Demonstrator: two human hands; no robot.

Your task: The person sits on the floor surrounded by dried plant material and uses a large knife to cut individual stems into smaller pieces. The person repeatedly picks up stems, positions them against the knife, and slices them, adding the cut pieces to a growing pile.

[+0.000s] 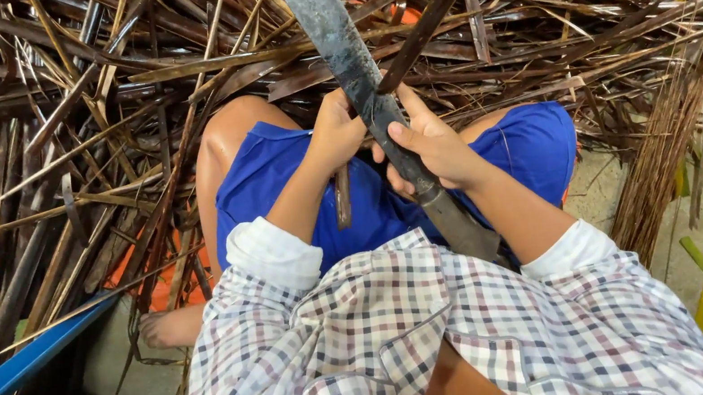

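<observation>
I see my right hand point(432, 152) gripping the long blade point(353, 70), my left hand point(333, 127) pinching the brown strip point(435, 10) against it. If the strip slips, I judge the edge could nick a thumb.

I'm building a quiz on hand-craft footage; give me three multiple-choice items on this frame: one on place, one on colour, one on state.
1. Where does the long dark blade lie?
A. on the floor
B. across the person's lap, between both hands
C. in the green container

2. What colour are the shorts?
A. blue
B. red
C. black

3. What is the right hand doing?
A. hanging free
B. resting on the knee
C. gripping the blade, a thin dark strip against it

Answers: 1 B, the blade runs up from the lap past the left hand. 2 A, plainly blue. 3 C, fingers wrap the blade.
</observation>
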